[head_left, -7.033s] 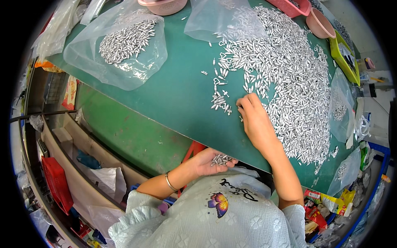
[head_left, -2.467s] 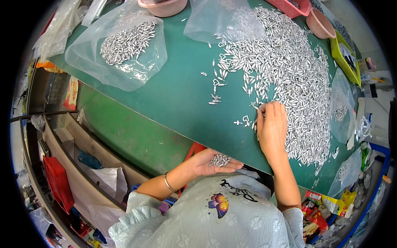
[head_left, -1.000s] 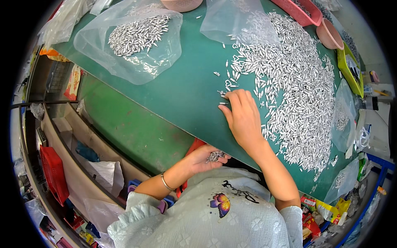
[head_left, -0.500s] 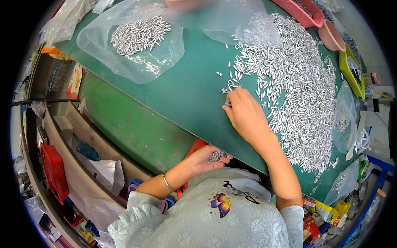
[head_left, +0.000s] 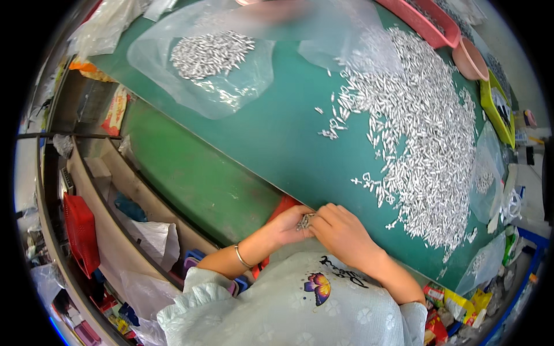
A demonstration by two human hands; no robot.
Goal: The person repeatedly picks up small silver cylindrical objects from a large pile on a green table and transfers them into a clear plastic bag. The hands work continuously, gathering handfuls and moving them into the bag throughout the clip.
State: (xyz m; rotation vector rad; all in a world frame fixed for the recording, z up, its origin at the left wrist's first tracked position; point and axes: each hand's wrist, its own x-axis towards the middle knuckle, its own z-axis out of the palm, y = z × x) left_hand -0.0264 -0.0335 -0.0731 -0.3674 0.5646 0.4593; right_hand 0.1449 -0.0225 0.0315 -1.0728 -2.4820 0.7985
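Just past the table's near edge, my left hand (head_left: 286, 226) is cupped around a small heap of silver metal pieces (head_left: 304, 221). My right hand (head_left: 344, 233) meets it there, its fingers bent and pressed together over the heap; what they hold, if anything, is hidden. A broad spread of the same bullet-shaped silver pieces (head_left: 430, 144) covers the right side of the green table (head_left: 259, 147). Several loose ones (head_left: 333, 128) lie off its left edge. At the far left, another pile of silver pieces (head_left: 210, 55) rests on a clear plastic bag (head_left: 222, 104).
A pink tray (head_left: 424, 23), a pink bowl (head_left: 470, 59) and a yellow-green tray (head_left: 497, 109) line the far right edge. Plastic bags (head_left: 485, 173) lie at the right. A red basket (head_left: 81, 233) stands among the shelves at left, and snack packets (head_left: 459, 303) are below right.
My right hand has moved from the loose pieces on the table back toward me and now touches my left hand. The left hand still cups its metal pieces. The whole view has shifted slightly.
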